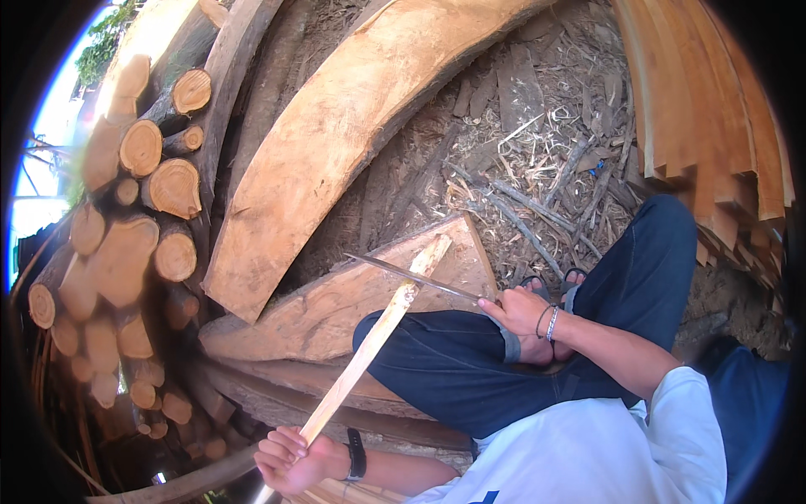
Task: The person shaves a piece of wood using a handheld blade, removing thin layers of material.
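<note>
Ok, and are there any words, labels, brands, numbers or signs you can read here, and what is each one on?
No readable text in this view.
Pale shirt: a dark blue mark, cut off by the lower edge, too little to read.
Light bracelet: too small to tell.
Stick in the left hand, blade in the right hand: no lettering visible.

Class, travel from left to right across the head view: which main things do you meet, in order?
Stacked logs → left hand → long metal blade → right hand → stacked planks.
</note>
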Demonstrator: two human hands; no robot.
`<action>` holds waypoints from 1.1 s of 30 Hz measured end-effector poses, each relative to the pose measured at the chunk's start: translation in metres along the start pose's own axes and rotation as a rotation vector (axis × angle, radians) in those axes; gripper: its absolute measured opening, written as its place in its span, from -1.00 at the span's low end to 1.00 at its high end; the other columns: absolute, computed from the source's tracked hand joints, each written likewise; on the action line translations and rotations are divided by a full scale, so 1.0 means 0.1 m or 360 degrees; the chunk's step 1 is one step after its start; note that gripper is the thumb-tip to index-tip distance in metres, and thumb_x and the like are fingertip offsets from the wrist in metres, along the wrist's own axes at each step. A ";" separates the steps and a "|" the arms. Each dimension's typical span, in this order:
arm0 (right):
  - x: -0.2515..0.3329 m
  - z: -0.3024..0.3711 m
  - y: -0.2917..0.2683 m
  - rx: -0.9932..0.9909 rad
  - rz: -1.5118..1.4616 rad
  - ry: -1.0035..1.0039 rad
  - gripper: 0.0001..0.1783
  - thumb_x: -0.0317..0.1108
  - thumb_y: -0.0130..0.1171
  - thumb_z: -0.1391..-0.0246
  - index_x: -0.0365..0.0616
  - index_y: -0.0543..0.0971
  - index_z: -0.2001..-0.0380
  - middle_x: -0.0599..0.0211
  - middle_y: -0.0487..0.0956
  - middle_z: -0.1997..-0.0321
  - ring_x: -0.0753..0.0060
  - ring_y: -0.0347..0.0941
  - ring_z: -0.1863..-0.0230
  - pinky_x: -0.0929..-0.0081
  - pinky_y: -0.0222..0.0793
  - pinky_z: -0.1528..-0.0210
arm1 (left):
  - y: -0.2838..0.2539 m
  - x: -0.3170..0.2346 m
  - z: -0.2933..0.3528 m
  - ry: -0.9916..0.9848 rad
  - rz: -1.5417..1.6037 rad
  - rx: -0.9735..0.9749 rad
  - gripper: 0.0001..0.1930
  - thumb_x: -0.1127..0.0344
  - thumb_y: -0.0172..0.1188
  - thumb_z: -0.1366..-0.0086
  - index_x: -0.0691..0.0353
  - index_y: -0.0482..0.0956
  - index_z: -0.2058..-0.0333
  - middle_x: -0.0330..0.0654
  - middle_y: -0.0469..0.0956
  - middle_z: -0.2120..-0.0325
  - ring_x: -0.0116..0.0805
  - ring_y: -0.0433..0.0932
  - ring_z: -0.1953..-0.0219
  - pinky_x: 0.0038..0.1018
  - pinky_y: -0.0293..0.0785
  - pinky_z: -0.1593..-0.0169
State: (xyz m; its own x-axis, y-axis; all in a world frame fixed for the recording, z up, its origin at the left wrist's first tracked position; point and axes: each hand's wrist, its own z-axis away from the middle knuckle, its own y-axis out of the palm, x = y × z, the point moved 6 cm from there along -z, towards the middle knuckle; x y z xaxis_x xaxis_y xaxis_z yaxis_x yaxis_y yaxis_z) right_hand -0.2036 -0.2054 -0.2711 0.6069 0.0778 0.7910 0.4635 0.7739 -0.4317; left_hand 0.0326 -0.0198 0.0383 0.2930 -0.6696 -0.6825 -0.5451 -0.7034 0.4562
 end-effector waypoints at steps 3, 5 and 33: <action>0.14 0.05 0.12 0.0002 0.0001 -0.0130 -0.19 0.21 -0.22 -0.24 -0.37 0.57 0.66 -0.25 0.50 0.65 -0.26 0.52 0.49 0.02 0.46 0.28 | -0.01 0.00 0.03 0.0022 -0.0029 -0.0044 -0.60 0.26 -0.13 -0.28 -0.01 0.00 0.74 -0.36 -0.04 0.80 -0.56 -0.07 0.80 -0.63 -0.12 0.72; 0.14 0.07 0.08 -0.0040 0.0020 -0.0117 -0.19 0.20 -0.22 -0.24 -0.40 0.57 0.65 -0.24 0.50 0.65 -0.27 0.51 0.50 0.03 0.46 0.29 | -0.02 -0.01 0.05 0.0056 -0.0021 -0.0018 -0.60 0.26 -0.13 -0.28 0.00 0.00 0.74 -0.37 -0.04 0.80 -0.56 -0.07 0.80 -0.63 -0.12 0.72; 0.05 -0.21 0.05 -0.0034 0.0052 -0.0134 -0.18 0.22 -0.23 -0.23 -0.37 0.56 0.67 -0.20 0.47 0.70 -0.22 0.51 0.53 0.04 0.46 0.34 | 0.07 -0.15 0.38 0.0115 -0.0015 0.0076 -0.62 0.27 -0.15 -0.29 0.03 0.02 0.71 -0.35 -0.02 0.78 -0.55 -0.04 0.79 -0.63 -0.09 0.69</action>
State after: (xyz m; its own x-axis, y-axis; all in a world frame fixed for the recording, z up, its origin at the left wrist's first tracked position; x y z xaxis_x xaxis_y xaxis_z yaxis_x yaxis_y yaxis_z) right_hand -0.1844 -0.2140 -0.2785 0.5660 0.1560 0.8095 0.4584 0.7565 -0.4664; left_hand -0.0048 -0.0056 0.0299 0.3532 -0.6798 -0.6428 -0.5782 -0.6987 0.4212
